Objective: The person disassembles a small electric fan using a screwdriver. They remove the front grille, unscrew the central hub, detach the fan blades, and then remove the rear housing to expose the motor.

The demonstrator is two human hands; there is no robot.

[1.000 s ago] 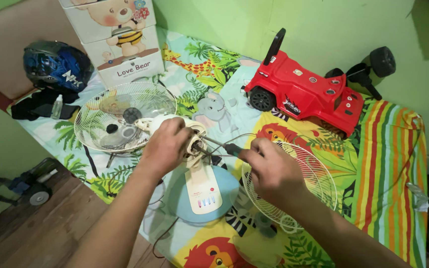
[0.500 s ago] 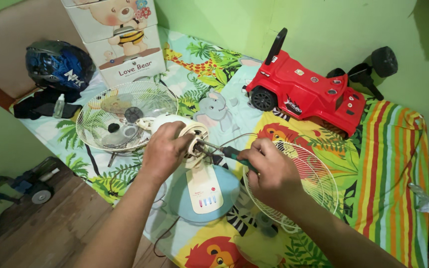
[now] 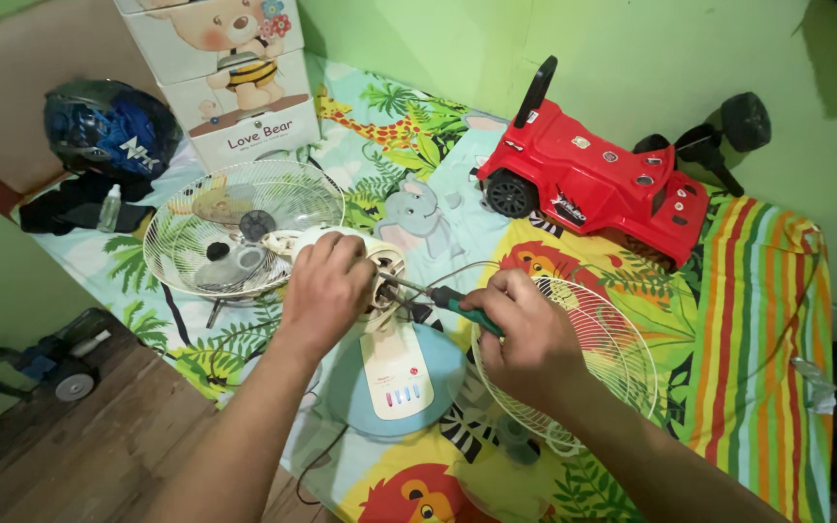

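Two hands at work, listed left to right. Wire fan guard [image 3: 207, 232]: lying flat on the animal-print mat [image 3: 758, 320], set aside by the look of it. Left hand [image 3: 325, 289]: my fingers curled tight around the cream motor housing [image 3: 380, 263], bracing it. Screwdriver [image 3: 438, 294]: green handle pinched in my right hand [image 3: 525, 334], its shaft running leftward so the tip meets the housing face just beside my left fingertips. Blue fan base [image 3: 443, 373]: below, between both wrists.
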